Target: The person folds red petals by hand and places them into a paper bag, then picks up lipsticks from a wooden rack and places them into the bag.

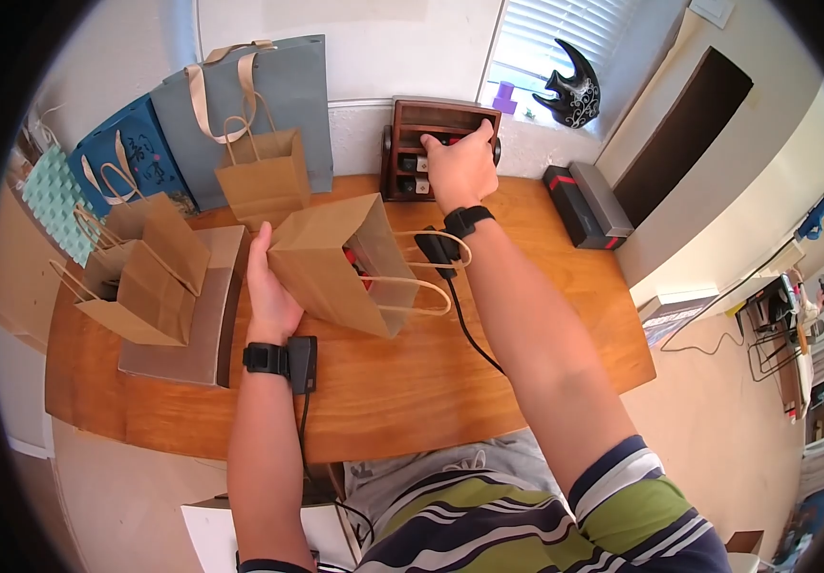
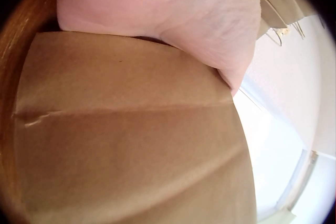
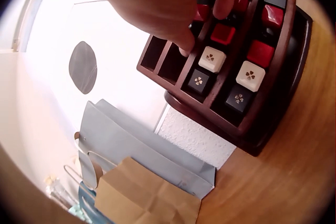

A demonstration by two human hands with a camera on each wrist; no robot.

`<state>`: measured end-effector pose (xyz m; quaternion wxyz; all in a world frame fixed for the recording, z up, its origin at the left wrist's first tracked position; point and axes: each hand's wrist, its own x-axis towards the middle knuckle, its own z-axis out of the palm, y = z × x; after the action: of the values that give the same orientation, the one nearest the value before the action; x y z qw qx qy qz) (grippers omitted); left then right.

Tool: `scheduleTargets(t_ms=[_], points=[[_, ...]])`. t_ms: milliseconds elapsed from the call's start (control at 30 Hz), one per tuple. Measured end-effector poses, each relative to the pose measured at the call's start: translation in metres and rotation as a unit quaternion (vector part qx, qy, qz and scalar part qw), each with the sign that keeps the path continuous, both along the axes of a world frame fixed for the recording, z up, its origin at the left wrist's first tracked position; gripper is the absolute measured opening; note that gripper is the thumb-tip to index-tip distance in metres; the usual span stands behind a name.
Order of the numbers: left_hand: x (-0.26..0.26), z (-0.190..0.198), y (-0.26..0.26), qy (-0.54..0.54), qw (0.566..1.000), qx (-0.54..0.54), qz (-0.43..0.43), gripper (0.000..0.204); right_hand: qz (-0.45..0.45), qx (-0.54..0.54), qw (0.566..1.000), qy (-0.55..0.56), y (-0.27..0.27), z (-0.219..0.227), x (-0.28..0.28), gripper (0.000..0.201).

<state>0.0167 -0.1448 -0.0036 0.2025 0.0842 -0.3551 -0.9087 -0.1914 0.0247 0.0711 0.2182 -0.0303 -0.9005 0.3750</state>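
Note:
My left hand [image 1: 273, 296] holds a brown paper bag [image 1: 331, 263] tilted on its side, the palm against its base; the other fingers are hidden behind it. The bag's mouth and two loop handles point right, and something red shows inside. At the back of the table my right hand [image 1: 464, 167] reaches into a dark wooden rack [image 3: 210, 103]. In the right wrist view, its thumb and a finger close around a red keycap-like block [image 3: 201, 13] in one slot. Red, white and black blocks fill the neighbouring slots, such as a white block [image 3: 250, 76] with a clover mark.
Two brown bags [image 1: 144, 296] stand on a flat box [image 1: 225, 315] at the left. Behind are another brown bag [image 1: 264, 177], a grey bag [image 1: 288, 115] and a blue bag [image 1: 135, 158]. Dark boxes [image 1: 579, 215] lie right of the rack. Cables trail from both wrists.

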Motion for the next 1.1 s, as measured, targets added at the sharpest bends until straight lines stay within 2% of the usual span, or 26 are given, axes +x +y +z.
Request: scheduleTargets(t_ms=[67,600,667,767,833,967,1100], points=[[0.001,-0.002,-0.002,-0.002,1.000,-0.001,-0.010,0.055,0.003,-0.007,1.000,-0.024,0.002,0.004,-0.001,0.090],[-0.001,-0.005,-0.007,-0.003,1.000,0.023,-0.007,0.056,0.059,-0.063,0.994,0.062,0.017,-0.013,0.000,0.064],[-0.002,-0.006,-0.007,-0.002,1.000,0.022,-0.003,0.055,0.072,-0.073,0.991,0.087,0.019,-0.016,0.000,0.057],[0.000,-0.011,-0.015,0.022,0.998,0.008,-0.052,0.055,0.093,-0.080,0.985,0.122,0.022,-0.025,-0.007,0.046],[0.000,-0.010,-0.016,0.010,0.999,0.031,-0.036,0.056,0.101,-0.100,0.980,0.142,0.023,-0.029,-0.011,0.034],[-0.002,-0.004,-0.010,-0.016,0.999,0.036,0.021,0.057,0.128,-0.143,0.976,0.106,0.027,-0.024,-0.017,0.033],[0.001,-0.003,-0.009,0.002,1.000,0.029,-0.008,0.056,0.130,-0.194,0.968,0.094,0.023,-0.028,-0.025,0.032]])
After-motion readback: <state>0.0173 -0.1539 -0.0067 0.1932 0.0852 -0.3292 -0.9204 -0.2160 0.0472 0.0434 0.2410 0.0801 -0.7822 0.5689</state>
